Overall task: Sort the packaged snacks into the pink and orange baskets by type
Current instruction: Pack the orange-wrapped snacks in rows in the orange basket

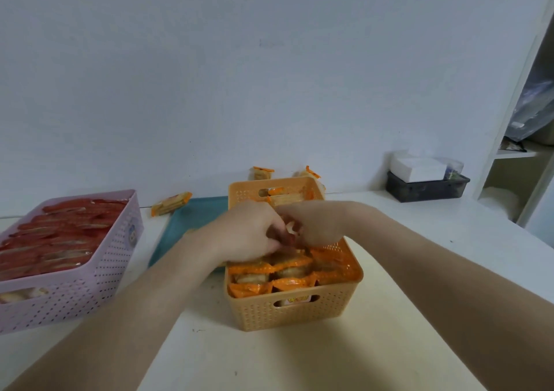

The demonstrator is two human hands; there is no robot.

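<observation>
The orange basket (295,308) stands in the middle of the table, packed with orange-wrapped snacks (287,267). Both my hands meet above its middle. My left hand (251,230) and my right hand (314,226) have curled fingers pinching a small packet (289,232) between them; it is blurred and mostly hidden. The pink basket (99,276) at the left is full of red-wrapped snacks (57,238). Loose orange packets lie behind: one (171,203) on the table, and two (262,173) by the wall.
A teal tray (192,223) lies between the two baskets. A dark bin (427,187) holding white boxes stands at the back right. White shelving (518,157) rises at the right edge. The wall runs close behind the table.
</observation>
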